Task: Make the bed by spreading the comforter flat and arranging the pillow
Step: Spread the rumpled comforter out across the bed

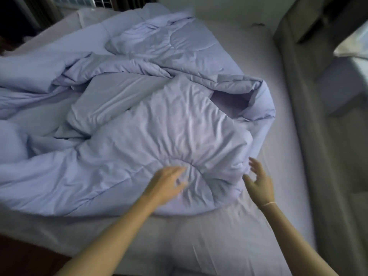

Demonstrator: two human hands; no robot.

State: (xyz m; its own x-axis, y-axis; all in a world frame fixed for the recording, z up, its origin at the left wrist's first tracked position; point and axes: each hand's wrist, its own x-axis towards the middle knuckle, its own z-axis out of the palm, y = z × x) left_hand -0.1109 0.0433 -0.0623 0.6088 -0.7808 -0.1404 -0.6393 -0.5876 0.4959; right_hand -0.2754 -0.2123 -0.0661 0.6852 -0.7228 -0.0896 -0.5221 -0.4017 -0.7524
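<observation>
Looking down through the head camera, we see the comforter lying bunched across the bed, its crumpled mass running from the upper left, near the far edge, toward the lower right where we stand. It is pale lilac-blue, quilted with curved stitch lines, deeply creased and folded over itself — one rolled edge curls up at the right, showing a slightly pinker underside. It covers the left and middle of the mattress, leaving a bare strip of fitted sheet along the right side and at the near end.

Our left hand rests on top of the comforter's near corner; it is blurred, the fingers seeming bent into the fabric, and we cannot tell whether they pinch it. Our right hand is spread with fingers straight, at the comforter's right edge — touching or just beside it, we cannot tell which. A thin band circles the right wrist.
</observation>
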